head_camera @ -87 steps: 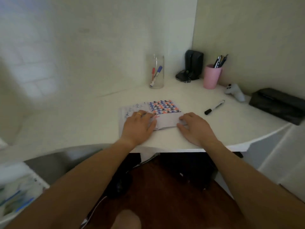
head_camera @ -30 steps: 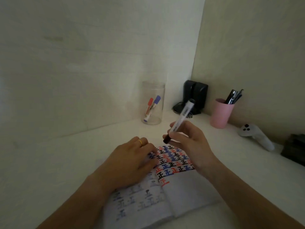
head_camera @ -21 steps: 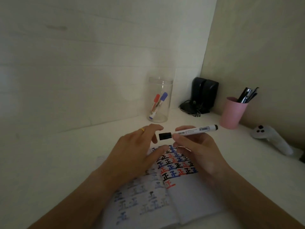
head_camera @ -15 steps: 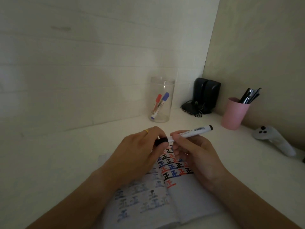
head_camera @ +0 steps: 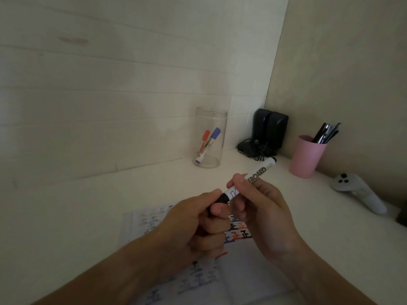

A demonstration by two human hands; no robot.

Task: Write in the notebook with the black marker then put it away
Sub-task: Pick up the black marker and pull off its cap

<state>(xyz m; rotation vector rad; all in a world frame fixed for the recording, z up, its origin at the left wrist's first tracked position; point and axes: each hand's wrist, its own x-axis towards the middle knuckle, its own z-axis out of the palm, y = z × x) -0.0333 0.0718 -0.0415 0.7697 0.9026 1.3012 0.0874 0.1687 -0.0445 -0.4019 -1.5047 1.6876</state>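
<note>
From the head camera, both hands meet above the open notebook (head_camera: 240,267), forearms reaching in from the bottom edge. The right hand (head_camera: 262,208) holds the black marker (head_camera: 253,179) by its white barrel, fingers wrapped over it from above and thumb beneath, so the marker slants up and to the right with its far end toward the back of the desk (head_camera: 92,212). The left hand (head_camera: 198,221) is curled into a loose fist, with thumb and forefinger pinched on the marker's black cap (head_camera: 224,198) at the near, lower end. The cap is on the marker. The marker is off the page, in the air over the notebook.

The notebook lies flat on the desk under the hands, which cover much of its rows of red, blue and black marks.

Farther back a clear jar (head_camera: 210,139) holds a red and a blue marker. To its right stand two black speakers (head_camera: 271,130), then a pink cup (head_camera: 307,156) of pens. A white controller (head_camera: 361,192) lies near the right edge.
</note>
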